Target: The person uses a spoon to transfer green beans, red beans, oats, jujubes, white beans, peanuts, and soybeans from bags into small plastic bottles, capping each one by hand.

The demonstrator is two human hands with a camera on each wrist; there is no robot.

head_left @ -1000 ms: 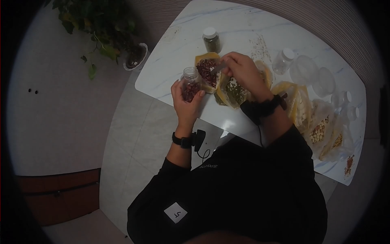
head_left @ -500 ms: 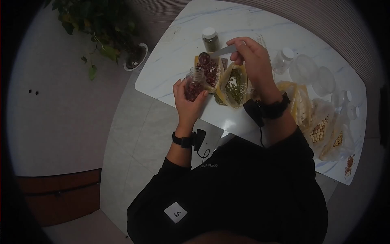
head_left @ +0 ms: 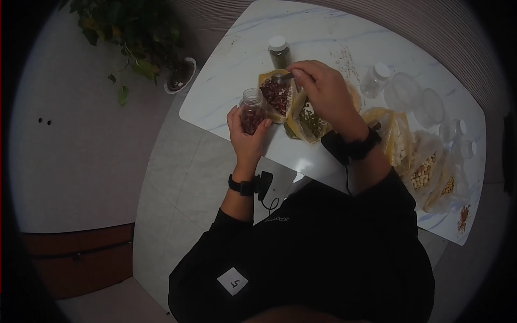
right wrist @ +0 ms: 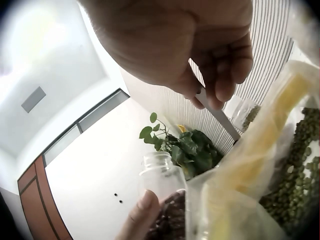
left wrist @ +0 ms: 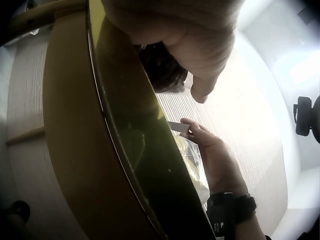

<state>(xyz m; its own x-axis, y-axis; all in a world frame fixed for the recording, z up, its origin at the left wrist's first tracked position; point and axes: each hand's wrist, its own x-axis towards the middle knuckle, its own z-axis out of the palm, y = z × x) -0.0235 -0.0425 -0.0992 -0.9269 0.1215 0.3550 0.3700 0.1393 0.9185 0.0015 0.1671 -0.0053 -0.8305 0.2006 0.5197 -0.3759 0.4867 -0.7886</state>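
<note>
Returned spoon (head_left: 286, 77) to the dark red beans (head_left: 276, 96) in the yellow-edged bag (head_left: 265, 76), just left of right grip (head_left: 326, 94); taken as the start of another scoop, with filling of the lidless jar (head_left: 252, 116) probably unfinished. Compared with the frame half a second ago: shifted right grip leftward and nearer the body; brought spoon bowl from a raised, jarward position to the far end of the beans; swung jar mouth slightly left, away from the bag, along with left grip (head_left: 246, 141). Saw no clear difference in the white-capped jar (head_left: 280, 56), beyond right grip and to its left. Pinching spoon handle between thumb and fingers of right grip, as confirmed in right wrist view; cannot make out bowl there, behind the bag. Cannot tell from head view whether dug in or just above the beans, nor how loaded. Clasping lidless jar in left grip, with thumb and fingers curled round its sides; seen mouth up, part-filled with dark red beans, just beside the bag. Cannot tell whether resting on desk (head_left: 226, 97) or lifted at its edge. Noted also: second bag (head_left: 293, 117) with mung beans (head_left: 308, 119), bodyward of right grip and partly covered by it.
</note>
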